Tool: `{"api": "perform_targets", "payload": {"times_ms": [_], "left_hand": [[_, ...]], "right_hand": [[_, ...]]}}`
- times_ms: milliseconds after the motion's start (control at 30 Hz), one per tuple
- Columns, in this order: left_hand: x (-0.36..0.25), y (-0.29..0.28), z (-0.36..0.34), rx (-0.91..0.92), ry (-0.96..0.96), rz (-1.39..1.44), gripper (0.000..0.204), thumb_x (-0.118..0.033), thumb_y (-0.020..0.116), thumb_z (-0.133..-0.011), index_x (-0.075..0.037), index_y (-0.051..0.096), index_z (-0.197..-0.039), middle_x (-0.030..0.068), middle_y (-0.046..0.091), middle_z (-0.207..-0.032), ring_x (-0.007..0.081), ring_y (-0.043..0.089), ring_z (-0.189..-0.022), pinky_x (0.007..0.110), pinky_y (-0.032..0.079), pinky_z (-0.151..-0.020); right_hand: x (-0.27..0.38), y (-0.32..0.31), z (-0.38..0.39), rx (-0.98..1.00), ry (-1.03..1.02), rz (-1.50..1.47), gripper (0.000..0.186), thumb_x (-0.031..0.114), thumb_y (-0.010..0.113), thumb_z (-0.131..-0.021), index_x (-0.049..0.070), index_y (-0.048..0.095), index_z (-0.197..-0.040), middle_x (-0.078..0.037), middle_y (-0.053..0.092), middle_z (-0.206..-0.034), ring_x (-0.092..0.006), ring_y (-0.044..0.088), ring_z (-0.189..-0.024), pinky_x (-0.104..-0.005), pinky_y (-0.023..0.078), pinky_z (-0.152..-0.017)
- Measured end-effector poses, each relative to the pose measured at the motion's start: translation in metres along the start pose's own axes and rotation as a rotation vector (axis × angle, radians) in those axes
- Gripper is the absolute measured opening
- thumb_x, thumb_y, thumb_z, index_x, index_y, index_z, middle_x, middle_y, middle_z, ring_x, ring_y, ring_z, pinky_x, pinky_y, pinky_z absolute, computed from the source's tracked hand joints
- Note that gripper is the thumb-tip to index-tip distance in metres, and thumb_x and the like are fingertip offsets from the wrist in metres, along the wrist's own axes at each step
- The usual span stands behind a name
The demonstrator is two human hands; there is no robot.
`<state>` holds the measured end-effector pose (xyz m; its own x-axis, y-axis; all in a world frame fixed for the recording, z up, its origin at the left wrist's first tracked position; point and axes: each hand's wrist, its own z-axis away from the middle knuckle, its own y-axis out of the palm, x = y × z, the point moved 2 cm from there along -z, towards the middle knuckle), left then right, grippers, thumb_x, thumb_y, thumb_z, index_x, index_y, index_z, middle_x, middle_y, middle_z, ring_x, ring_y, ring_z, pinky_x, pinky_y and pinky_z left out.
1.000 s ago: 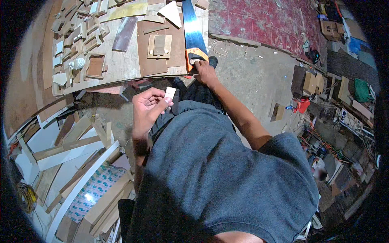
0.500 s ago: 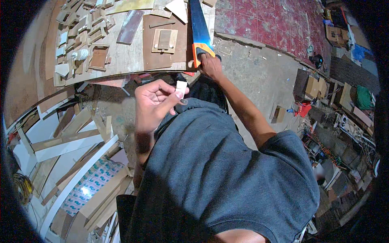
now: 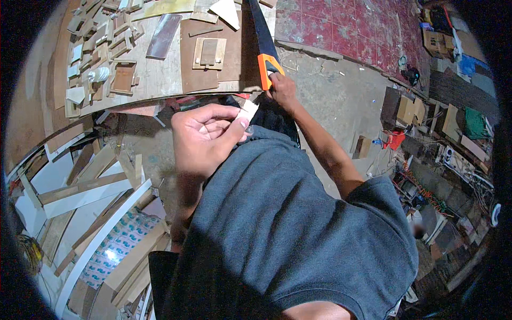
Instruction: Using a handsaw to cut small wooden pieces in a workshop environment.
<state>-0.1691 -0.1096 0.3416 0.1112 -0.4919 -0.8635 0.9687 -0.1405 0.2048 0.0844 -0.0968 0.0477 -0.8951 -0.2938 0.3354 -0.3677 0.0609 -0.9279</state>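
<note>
At my far left, wood offcuts are lying in a crisscross heap on the floor. Above them, a white spiral bulb is resting among small wooden pieces on my workbench, with a shallow wooden tray sitting just beside it. Farther right, a dark plank is lying flat, and a block in a wooden frame is resting on a brown panel. My left hand is pinching a small pale wood piece between thumb and fingers, in front of the bench's near edge. Right of that, my right hand is gripping the orange handle of a handsaw, whose dark blade is pointing away from me along the bench's right side; I cannot tell whether it is touching the bench. Beyond, red floor tiles are showing.
</note>
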Motion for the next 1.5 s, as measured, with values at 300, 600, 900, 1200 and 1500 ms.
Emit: {"api": "perform_targets", "payload": {"times_ms": [300, 600, 900, 1200, 1500], "left_hand": [[-0.001, 0.004, -0.009, 0.032, 0.006, 0.013, 0.017, 0.004, 0.068, -0.085, 0.010, 0.067, -0.102, 0.0174, 0.071, -0.091, 0.0168, 0.070, -0.076, 0.029, 0.060, -0.071], [-0.004, -0.002, -0.016, 0.101, 0.088, 0.056, 0.018, 0.007, 0.069, -0.083, 0.011, 0.067, -0.101, 0.0161, 0.070, -0.094, 0.0134, 0.068, -0.080, 0.025, 0.057, -0.071], [0.000, -0.007, -0.025, 0.082, 0.080, -0.008, 0.020, -0.001, 0.069, -0.087, 0.008, 0.069, -0.105, 0.0104, 0.070, -0.094, 0.0092, 0.064, -0.079, 0.022, 0.054, -0.068], [0.106, 0.006, -0.153, 0.172, 0.005, -0.396, 0.018, -0.013, 0.072, -0.086, 0.000, 0.075, -0.099, 0.0068, 0.071, -0.076, 0.0081, 0.061, -0.063, 0.023, 0.049, -0.057], [0.265, 0.037, -0.287, 0.129, -0.076, -0.634, 0.015, -0.017, 0.075, -0.081, -0.008, 0.077, -0.093, 0.0136, 0.072, -0.075, 0.0189, 0.069, -0.066, 0.032, 0.053, -0.064]], "right_hand": [[-0.007, -0.013, 0.010, 0.011, -0.002, -0.005, 0.041, 0.023, 0.076, -0.066, 0.010, 0.056, -0.098, -0.010, 0.060, -0.086, -0.0308, 0.062, -0.078, -0.0433, 0.048, -0.064], [-0.007, -0.059, 0.018, 0.095, -0.006, 0.145, 0.028, 0.015, 0.063, -0.078, 0.011, 0.058, -0.105, -0.008, 0.061, -0.089, -0.0269, 0.061, -0.086, -0.0400, 0.044, -0.077], [-0.017, -0.089, 0.056, 0.077, -0.007, 0.212, 0.022, 0.015, 0.064, -0.076, 0.014, 0.059, -0.097, -0.005, 0.060, -0.085, -0.0239, 0.061, -0.086, -0.0406, 0.042, -0.076], [-0.015, -0.128, 0.113, -0.001, 0.079, 0.134, 0.030, 0.015, 0.072, -0.066, 0.011, 0.059, -0.094, -0.006, 0.058, -0.083, -0.0259, 0.060, -0.082, -0.0396, 0.039, -0.069], [0.015, -0.173, 0.142, -0.347, 0.781, -0.348, 0.022, 0.018, 0.070, -0.089, 0.002, 0.058, -0.081, -0.009, 0.055, -0.066, -0.0234, 0.056, -0.058, -0.0347, 0.043, -0.057]]}}
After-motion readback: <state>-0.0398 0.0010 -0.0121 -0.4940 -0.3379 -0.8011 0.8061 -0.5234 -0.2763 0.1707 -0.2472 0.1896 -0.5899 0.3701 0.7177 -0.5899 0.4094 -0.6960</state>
